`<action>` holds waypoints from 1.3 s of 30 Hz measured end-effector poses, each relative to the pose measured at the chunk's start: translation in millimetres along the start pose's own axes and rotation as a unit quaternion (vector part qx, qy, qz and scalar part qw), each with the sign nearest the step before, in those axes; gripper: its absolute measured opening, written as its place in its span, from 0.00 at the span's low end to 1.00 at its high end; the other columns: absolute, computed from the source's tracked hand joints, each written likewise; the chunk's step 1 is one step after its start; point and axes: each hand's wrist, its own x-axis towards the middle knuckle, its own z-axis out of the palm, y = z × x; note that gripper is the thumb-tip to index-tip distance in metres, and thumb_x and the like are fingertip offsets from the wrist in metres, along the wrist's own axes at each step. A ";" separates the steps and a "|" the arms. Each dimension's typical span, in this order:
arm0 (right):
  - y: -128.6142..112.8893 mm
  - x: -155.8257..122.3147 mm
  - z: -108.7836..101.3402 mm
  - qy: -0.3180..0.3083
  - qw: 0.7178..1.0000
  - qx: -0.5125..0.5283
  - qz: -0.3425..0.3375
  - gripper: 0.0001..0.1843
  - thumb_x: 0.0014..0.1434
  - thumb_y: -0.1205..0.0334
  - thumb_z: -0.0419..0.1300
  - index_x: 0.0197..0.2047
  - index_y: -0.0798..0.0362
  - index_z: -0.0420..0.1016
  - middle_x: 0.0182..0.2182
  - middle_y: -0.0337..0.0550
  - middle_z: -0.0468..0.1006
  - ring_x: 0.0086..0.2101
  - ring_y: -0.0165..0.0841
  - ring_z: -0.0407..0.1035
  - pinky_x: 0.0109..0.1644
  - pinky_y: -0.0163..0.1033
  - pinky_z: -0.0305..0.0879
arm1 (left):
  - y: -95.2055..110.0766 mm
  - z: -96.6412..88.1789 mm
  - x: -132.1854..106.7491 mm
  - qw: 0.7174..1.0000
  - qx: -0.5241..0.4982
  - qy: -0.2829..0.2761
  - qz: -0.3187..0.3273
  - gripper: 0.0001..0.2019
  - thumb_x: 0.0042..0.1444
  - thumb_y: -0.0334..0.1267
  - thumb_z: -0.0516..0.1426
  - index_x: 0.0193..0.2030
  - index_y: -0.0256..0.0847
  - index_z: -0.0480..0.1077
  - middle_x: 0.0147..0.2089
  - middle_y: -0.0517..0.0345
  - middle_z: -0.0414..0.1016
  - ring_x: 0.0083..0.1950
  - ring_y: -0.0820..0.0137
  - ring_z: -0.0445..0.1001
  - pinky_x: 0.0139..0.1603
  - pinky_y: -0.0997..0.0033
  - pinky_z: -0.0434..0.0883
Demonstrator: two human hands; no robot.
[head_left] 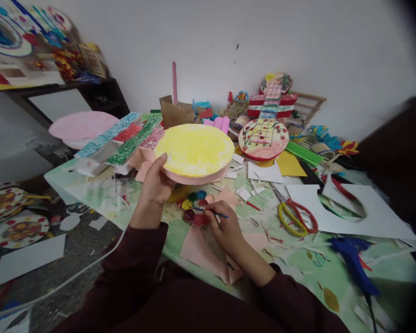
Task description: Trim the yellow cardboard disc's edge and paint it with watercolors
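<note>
White wall behind, cluttered green tabletop [291, 261] across mid frame. Left hand [154, 187]: grip closed on the near edge of one yellow disc [194, 150], held tilted above the tabletop at centre. Right hand [225, 231]: grip pinching one brush [213, 213], tip over one paint palette [194, 208] just below the disc. Right of centre: one pair of scissors [294, 217], one white sheet [377, 217] with a cutout, one blue glue gun [353, 259]. Upper left: one pink disc [81, 125].

Left hand [154, 189] raised, fingers gripping, thumb up; right hand [225, 229] lower, fingertips pinched; both forearms dark-sleeved.
</note>
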 end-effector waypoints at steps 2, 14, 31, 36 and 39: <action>4.7 5.0 8.0 -0.015 1.000 -0.003 0.002 0.09 0.64 0.64 0.53 0.36 0.51 0.75 0.32 0.47 0.77 0.36 0.38 0.71 0.41 0.43 0.68 | -1.1 -0.8 1.2 1.000 -0.004 0.003 0.000 0.20 0.56 0.37 0.60 0.56 0.40 0.72 0.61 0.46 0.73 0.67 0.54 0.64 0.61 0.57 0.71; 12.8 8.7 18.5 -0.028 0.999 0.019 0.017 0.10 0.65 0.63 0.53 0.37 0.51 0.75 0.33 0.47 0.77 0.38 0.38 0.69 0.43 0.43 0.66 | -12.2 -1.6 5.2 1.000 0.004 0.008 -0.022 0.18 0.56 0.38 0.60 0.53 0.38 0.74 0.58 0.45 0.76 0.66 0.50 0.66 0.63 0.53 0.70; 15.1 9.5 19.2 0.003 0.998 0.057 0.027 0.10 0.64 0.63 0.54 0.34 0.51 0.74 0.31 0.44 0.77 0.34 0.35 0.72 0.39 0.40 0.67 | -11.1 2.7 2.2 0.999 -0.022 0.023 -0.042 0.17 0.58 0.34 0.58 0.54 0.35 0.74 0.56 0.45 0.77 0.64 0.56 0.69 0.62 0.60 0.70; -3.0 0.2 -24.9 0.089 0.993 0.077 0.021 0.11 0.66 0.64 0.53 0.33 0.52 0.74 0.28 0.40 0.76 0.32 0.32 0.71 0.37 0.37 0.66 | -5.5 -1.2 5.9 0.998 -0.032 0.045 -0.044 0.15 0.57 0.32 0.58 0.51 0.37 0.75 0.56 0.50 0.78 0.64 0.58 0.69 0.61 0.64 0.71; -17.0 -8.5 -57.3 0.223 0.966 0.132 -0.007 0.12 0.67 0.66 0.52 0.34 0.51 0.74 0.29 0.39 0.75 0.34 0.33 0.70 0.40 0.40 0.65 | -2.2 -1.9 6.8 0.997 -0.027 0.056 -0.051 0.15 0.57 0.31 0.59 0.51 0.38 0.75 0.55 0.51 0.78 0.63 0.59 0.70 0.61 0.66 0.71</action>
